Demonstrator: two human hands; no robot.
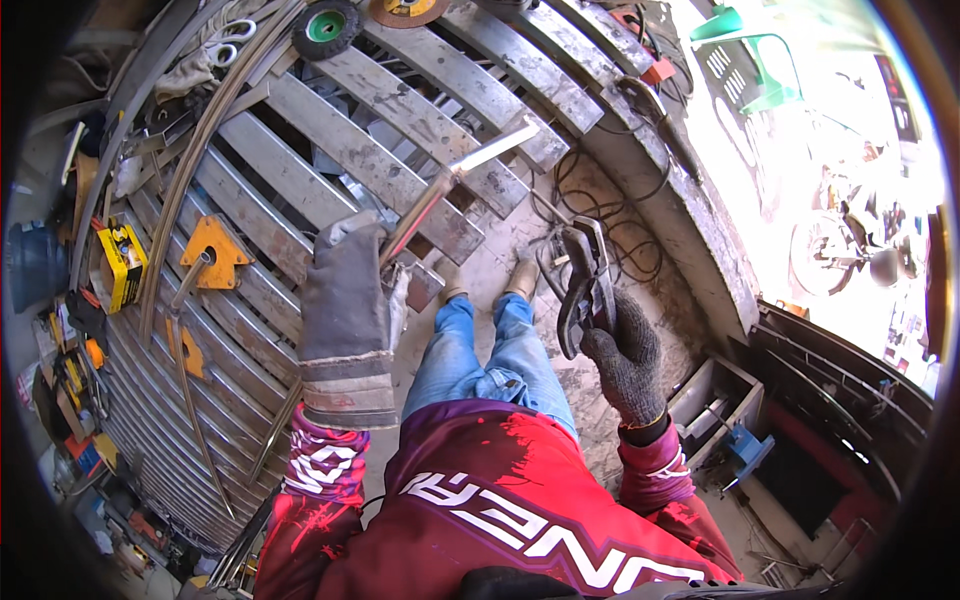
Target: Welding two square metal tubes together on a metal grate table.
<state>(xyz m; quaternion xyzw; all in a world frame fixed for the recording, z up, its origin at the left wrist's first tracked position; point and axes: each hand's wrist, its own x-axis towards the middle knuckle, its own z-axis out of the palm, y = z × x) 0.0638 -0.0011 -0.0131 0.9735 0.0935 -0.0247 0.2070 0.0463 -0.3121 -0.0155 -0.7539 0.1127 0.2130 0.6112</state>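
My left hand (345, 290), in a thick grey leather work glove, is closed around the lower end of a bent metal bar (424, 208). The bar rises from the glove to a corner, where a bright arm turns off to the right above the slats. My right hand (631, 355) wears a dark knitted glove. Its fingers wrap round a black clamp-like tool (577, 298) with two long arms, held over the floor to the right of my legs. The exact kind of that tool is unclear. Both hands are apart from each other.
A slatted metal workbench (330, 130) fills the left and far side. On it are an orange triangular magnet holder (215, 253), a yellow box (122, 262) and a green-hubbed wheel (326, 28). Black cables (625, 235) coil on the floor beside a raised ledge (690, 220). A blue-handled vise-like tool (748, 452) stands at right.
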